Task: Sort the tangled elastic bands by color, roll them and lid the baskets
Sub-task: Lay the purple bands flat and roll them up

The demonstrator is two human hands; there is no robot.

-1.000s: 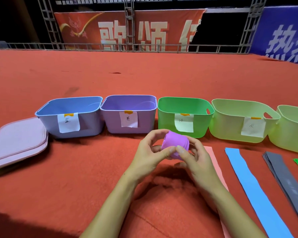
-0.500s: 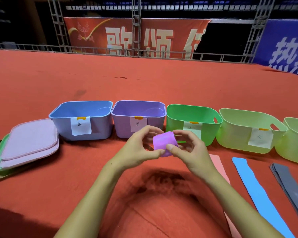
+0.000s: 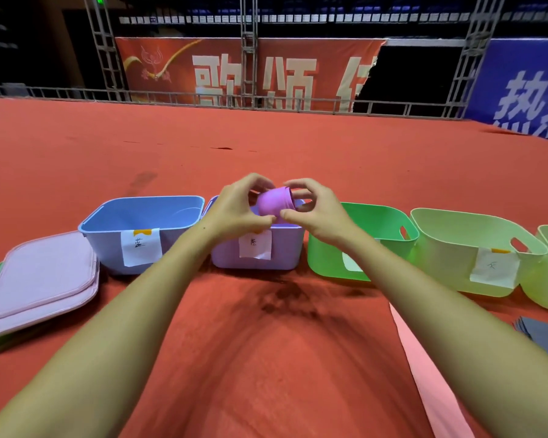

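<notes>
- Head view: looked forward and down over a red carpeted floor (image 3: 266, 358), with both bare forearms stretched ahead.
- Rolled purple elastic band (image 3: 274, 204) held up in the air, just over the open top of the lilac plastic basket (image 3: 257, 251) with a white paper label.
- Left hand (image 3: 234, 210) curled round the roll's left side, fingers (image 3: 250, 181) arched over the top, thumb tip pressed beneath.
- Right hand (image 3: 318, 213) curled round the right side, thumb meeting the left thumb under the roll.
- Blue plastic basket (image 3: 140, 229) just left of the lilac one; bright green plastic basket (image 3: 377, 229) just right, then two pale green plastic baskets (image 3: 475, 248) further right.
- Stacked pink flat lids (image 3: 35, 282) on the floor at far left, with a green lid edge beneath.
- Flat pink elastic strip (image 3: 431, 374) on the floor by the right forearm; dark grey flat strips (image 3: 541, 336) near the right edge.
</notes>
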